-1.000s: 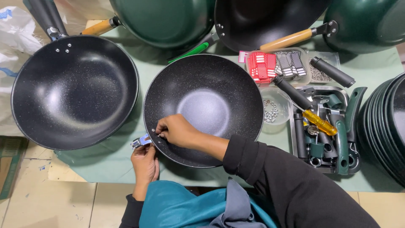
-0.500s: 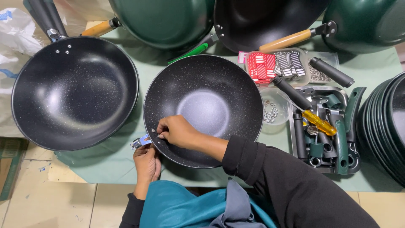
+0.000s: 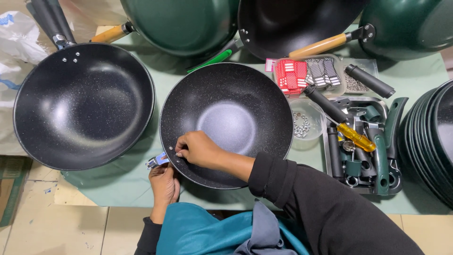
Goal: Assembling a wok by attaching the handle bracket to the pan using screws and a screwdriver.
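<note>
A black speckled wok (image 3: 231,111) without a handle sits in front of me on the green table cover (image 3: 137,182). My right hand (image 3: 198,148) rests inside its near-left rim, fingertips pinched at a small fastener on the wall. My left hand (image 3: 164,183) is under the rim outside, holding a small silver metal bracket (image 3: 155,161) against the wok. Both arms wear dark sleeves.
A second black wok (image 3: 85,104) with a dark handle lies left. Green woks (image 3: 184,23) with wooden handles crowd the back. A metal tray (image 3: 365,141) with handles and a yellow screwdriver (image 3: 356,138) stands right, beside a bowl of washers (image 3: 302,125) and stacked pans (image 3: 429,141).
</note>
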